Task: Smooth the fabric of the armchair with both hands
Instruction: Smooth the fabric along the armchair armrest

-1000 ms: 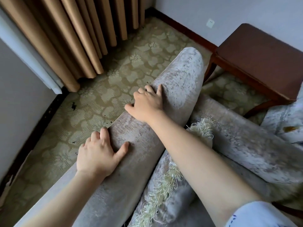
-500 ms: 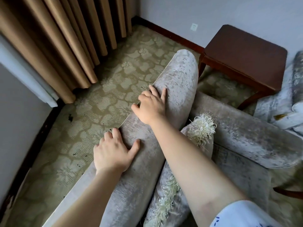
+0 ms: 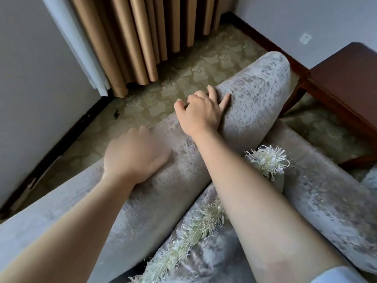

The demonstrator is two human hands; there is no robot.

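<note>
The armchair's padded top (image 3: 257, 94) is covered in grey velvety fabric and runs diagonally from lower left to upper right. My left hand (image 3: 132, 156) lies palm down on it near the middle, blurred by motion, thumb out to the right. My right hand (image 3: 201, 113) rests further along the same roll, fingers spread and curled over its far edge. Neither hand holds anything. A grey cushion with a pale fringe (image 3: 265, 160) sits on the seat under my right forearm.
Tan curtains (image 3: 146, 41) hang at the back over a patterned green carpet (image 3: 183, 82). A dark wooden side table (image 3: 342, 82) stands at the right by the wall. A white wall (image 3: 30, 99) closes the left side.
Both hands have slid along the armchair top toward its far right end. The left hand is in motion and blurred. The view has shifted with them.
</note>
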